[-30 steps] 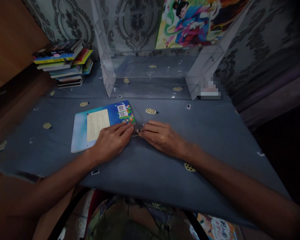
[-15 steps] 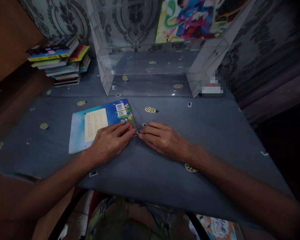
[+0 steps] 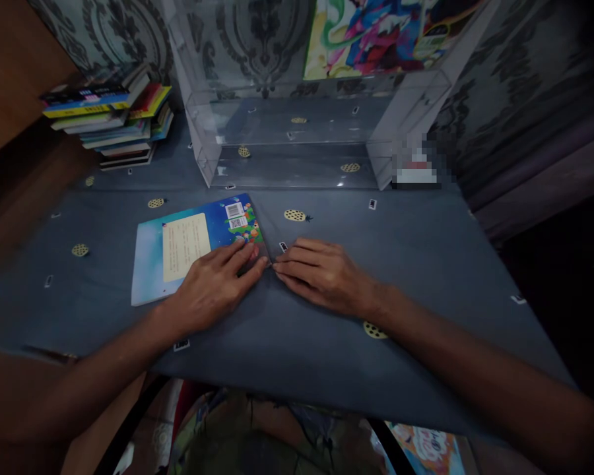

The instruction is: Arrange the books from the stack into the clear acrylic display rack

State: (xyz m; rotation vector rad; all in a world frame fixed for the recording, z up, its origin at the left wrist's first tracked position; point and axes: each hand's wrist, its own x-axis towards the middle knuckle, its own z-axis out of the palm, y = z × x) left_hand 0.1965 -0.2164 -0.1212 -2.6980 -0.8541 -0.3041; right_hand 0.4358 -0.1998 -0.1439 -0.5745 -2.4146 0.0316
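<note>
A thin blue book (image 3: 148, 254) lies flat on the cloth, with a cream text panel, a barcode label and a colourful strip on its upward side. My left hand (image 3: 218, 284) rests across its lower right part, fingers stretched out over the cover and covering some of the print. At the book's lower right corner, the fingertips of my right hand (image 3: 324, 274) are pressed together in a pinch on the corner. The rest of that hand lies on the cloth to the right of the book.
A grey cloth with pineapple prints (image 3: 406, 264) covers the table. Behind stands a clear acrylic rack (image 3: 297, 165) holding a colourful picture book (image 3: 366, 39). At the back left is a stack of books (image 3: 109, 119). Another book (image 3: 426, 448) shows below the table's front edge.
The whole view has shifted slightly. Both hands stay at the book's lower right corner, with almost no movement of the fingers.
</note>
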